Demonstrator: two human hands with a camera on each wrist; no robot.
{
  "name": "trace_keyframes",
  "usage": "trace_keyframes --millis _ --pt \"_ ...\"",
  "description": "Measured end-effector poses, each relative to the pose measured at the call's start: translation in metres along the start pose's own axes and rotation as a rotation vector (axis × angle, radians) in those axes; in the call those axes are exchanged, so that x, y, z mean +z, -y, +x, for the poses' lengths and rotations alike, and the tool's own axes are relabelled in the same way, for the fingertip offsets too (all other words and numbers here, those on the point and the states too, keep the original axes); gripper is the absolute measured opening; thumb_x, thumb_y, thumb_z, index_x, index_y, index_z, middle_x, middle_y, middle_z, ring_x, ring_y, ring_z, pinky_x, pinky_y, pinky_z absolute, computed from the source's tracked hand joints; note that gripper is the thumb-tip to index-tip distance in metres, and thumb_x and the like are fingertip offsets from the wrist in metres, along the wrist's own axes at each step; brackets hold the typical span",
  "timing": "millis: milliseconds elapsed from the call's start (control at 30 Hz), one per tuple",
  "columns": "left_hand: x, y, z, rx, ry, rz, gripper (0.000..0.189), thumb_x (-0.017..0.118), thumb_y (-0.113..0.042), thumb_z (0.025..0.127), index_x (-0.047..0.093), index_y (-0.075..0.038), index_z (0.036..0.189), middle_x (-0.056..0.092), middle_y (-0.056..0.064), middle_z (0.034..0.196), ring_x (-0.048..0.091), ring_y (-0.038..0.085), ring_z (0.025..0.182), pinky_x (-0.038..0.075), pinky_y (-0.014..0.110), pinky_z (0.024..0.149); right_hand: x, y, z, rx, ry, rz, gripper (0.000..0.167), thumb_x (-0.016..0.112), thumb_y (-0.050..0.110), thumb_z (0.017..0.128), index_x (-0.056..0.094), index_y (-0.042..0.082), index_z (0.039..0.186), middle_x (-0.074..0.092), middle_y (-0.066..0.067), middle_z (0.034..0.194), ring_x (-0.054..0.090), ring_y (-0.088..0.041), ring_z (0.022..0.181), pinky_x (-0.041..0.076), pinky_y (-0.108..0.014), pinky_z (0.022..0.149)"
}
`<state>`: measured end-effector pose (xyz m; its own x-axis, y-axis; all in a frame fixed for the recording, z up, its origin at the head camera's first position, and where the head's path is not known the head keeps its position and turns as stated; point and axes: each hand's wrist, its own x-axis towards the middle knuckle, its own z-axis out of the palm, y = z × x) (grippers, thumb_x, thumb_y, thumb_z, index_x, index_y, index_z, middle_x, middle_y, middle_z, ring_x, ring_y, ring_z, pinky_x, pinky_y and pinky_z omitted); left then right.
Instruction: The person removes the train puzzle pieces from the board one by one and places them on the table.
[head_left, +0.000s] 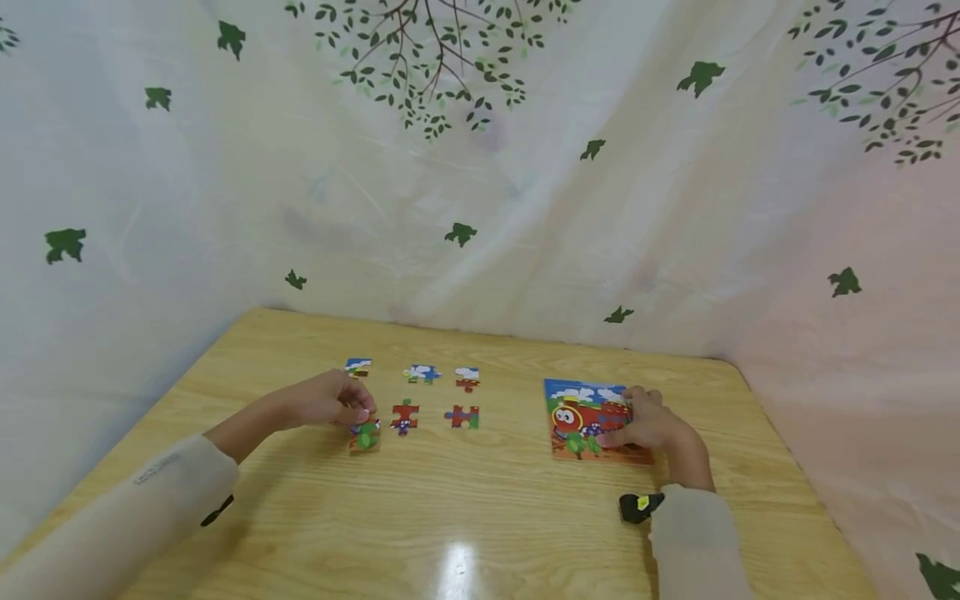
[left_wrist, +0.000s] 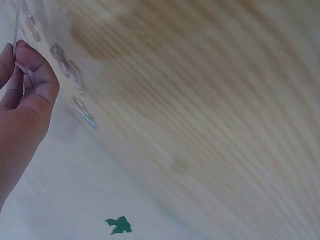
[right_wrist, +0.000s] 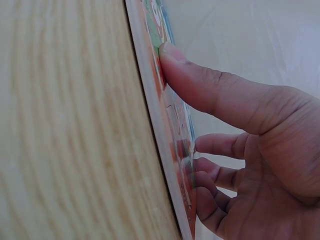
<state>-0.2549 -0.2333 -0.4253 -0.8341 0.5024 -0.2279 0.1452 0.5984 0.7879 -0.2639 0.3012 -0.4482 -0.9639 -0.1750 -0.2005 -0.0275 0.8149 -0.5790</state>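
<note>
My left hand (head_left: 333,400) pinches a jigsaw piece (head_left: 366,436) between thumb and fingers, green and orange with a straight edge. The left wrist view shows that piece (left_wrist: 16,30) edge-on as a thin line above the fingertips. Beside it on the table lie a red piece (head_left: 405,411) and a red-green piece (head_left: 464,417). Behind these are several blue-and-white pieces, among them one (head_left: 423,373) in the middle. My right hand (head_left: 656,425) rests on a square picture board (head_left: 577,398) showing a red cartoon figure. Its thumb (right_wrist: 200,85) and fingertips touch the printed face.
A light wooden table (head_left: 465,492) carries everything. Pale cloth (head_left: 525,275) printed with leaves and branches hangs along its back and sides. A black strap (head_left: 637,507) with a yellow mark sits at the right wrist.
</note>
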Motion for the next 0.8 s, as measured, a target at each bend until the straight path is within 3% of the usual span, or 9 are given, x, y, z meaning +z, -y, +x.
trace_keyframes --millis 200,333,567,800 --pt "-0.002 0.013 -0.018 -0.01 0.048 -0.007 0.011 0.069 -0.008 0.098 0.071 -0.002 0.106 0.067 0.005 0.096 0.056 0.02 0.087 0.05 0.029 0.074 0.001 0.001 0.0 0.007 -0.002 -0.007 0.107 0.089 0.041 0.079 0.026 -0.009 0.149 0.031 -0.033 0.136 0.044 -0.047 0.118 0.038 -0.065 0.105" --pt "-0.003 0.019 -0.025 0.014 0.091 0.046 0.009 0.069 -0.009 0.098 0.071 -0.003 0.105 0.067 0.004 0.094 0.056 0.018 0.085 0.049 0.027 0.072 0.001 0.002 -0.001 0.009 -0.006 -0.013 0.106 0.089 0.041 0.079 0.027 -0.008 0.149 0.031 -0.033 0.135 0.044 -0.047 0.117 0.039 -0.065 0.104" --pt "-0.004 0.027 -0.028 0.127 0.105 0.226 0.006 0.073 -0.008 0.095 0.071 -0.005 0.1 0.068 -0.003 0.091 0.061 0.01 0.083 0.053 0.025 0.076 0.001 0.0 0.001 0.008 -0.007 -0.019 0.107 0.089 0.043 0.079 0.026 -0.008 0.15 0.03 -0.033 0.137 0.044 -0.047 0.118 0.039 -0.066 0.104" --pt "-0.004 0.023 -0.026 0.209 0.086 0.35 0.006 0.077 -0.01 0.092 0.071 -0.01 0.093 0.067 -0.01 0.085 0.062 0.003 0.079 0.054 0.025 0.073 0.0 -0.003 0.003 0.021 -0.011 -0.012 0.108 0.089 0.043 0.078 0.026 -0.007 0.15 0.03 -0.033 0.138 0.043 -0.048 0.12 0.038 -0.067 0.105"
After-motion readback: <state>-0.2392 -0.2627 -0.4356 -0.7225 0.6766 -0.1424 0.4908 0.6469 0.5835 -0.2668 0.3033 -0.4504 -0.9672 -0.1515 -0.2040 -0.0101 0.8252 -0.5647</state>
